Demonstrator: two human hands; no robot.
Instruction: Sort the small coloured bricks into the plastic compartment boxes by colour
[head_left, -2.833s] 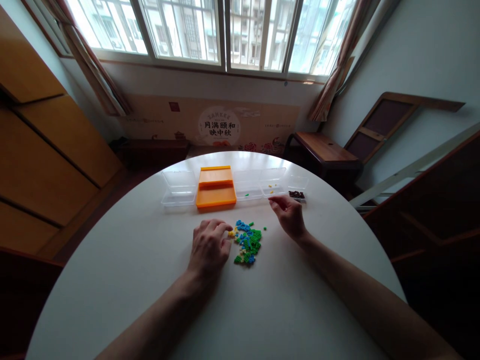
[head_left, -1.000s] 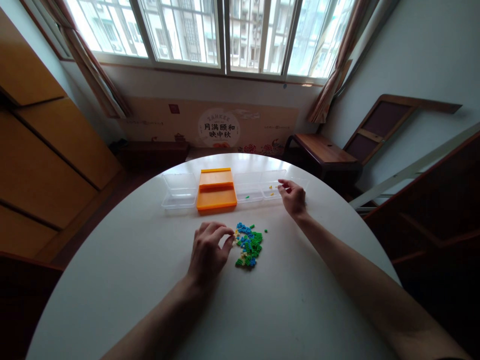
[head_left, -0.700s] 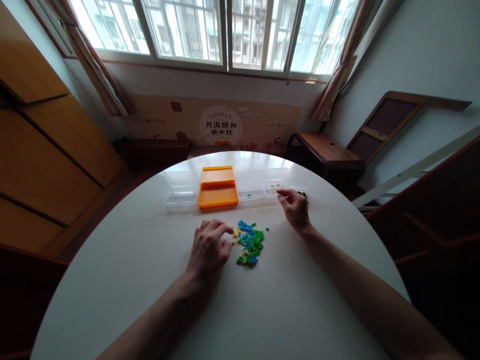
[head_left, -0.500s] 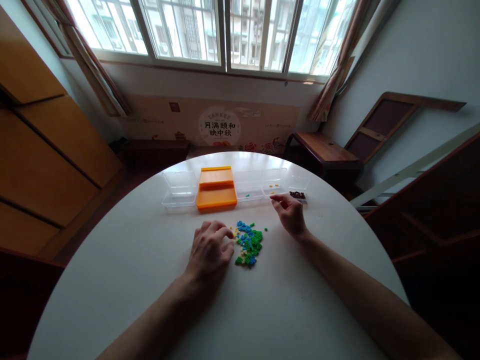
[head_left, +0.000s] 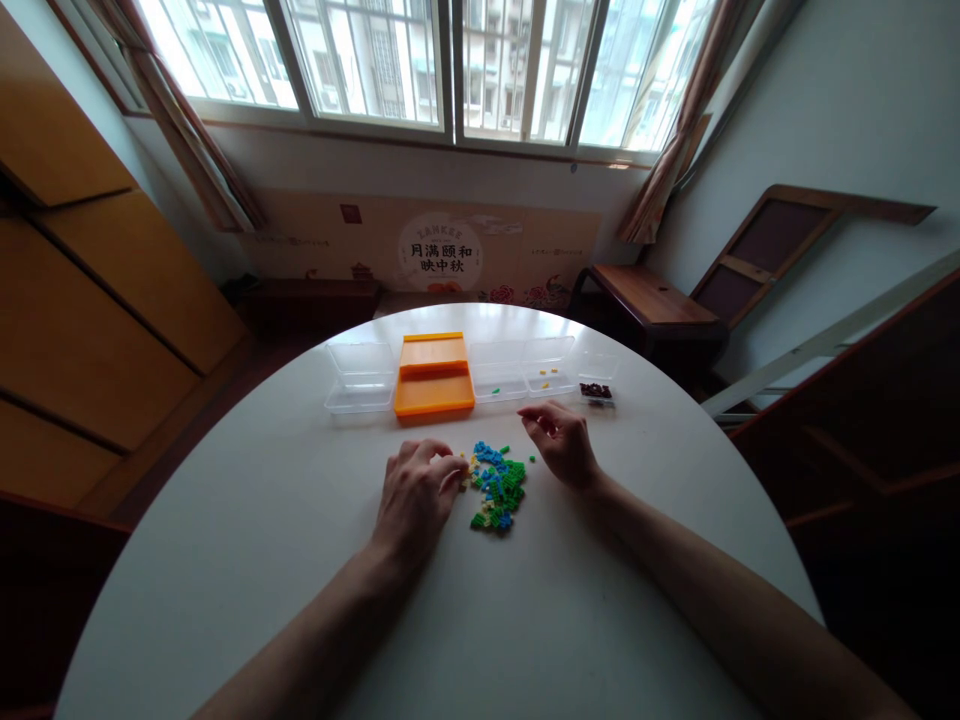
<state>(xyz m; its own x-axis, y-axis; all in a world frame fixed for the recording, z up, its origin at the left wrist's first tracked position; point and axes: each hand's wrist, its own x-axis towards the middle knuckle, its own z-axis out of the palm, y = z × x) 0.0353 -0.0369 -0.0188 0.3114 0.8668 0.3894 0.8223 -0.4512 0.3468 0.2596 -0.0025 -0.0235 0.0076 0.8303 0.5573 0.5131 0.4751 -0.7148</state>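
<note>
On the white table lies a pile of small toy building bricks [head_left: 504, 485], mostly green and blue with some yellow ones. At the pile's left edge, the curled fingers and thumb of my left hand [head_left: 418, 490] are closed beside the yellow bricks [head_left: 472, 466]; whatever sits between the fingertips is hidden. My right hand [head_left: 562, 442] hovers beyond the pile to the right, in front of the clear boxes. Its thumb and fingertips are pinched together, too small to show if they hold anything. One loose green brick [head_left: 532, 459] lies between the pile and this hand.
Along the table's far side stand an open orange box [head_left: 433, 410] and open clear boxes. One clear box [head_left: 510, 392] has a green brick in it, another [head_left: 559, 386] a few yellow bricks. Dark brown bricks [head_left: 595, 391] fill a small box at the right. Another clear box [head_left: 360, 402] stands left.
My right hand has drawn back from the clear box with the yellow bricks, toward me and to the left. My left hand has shifted slightly at the pile's edge.
</note>
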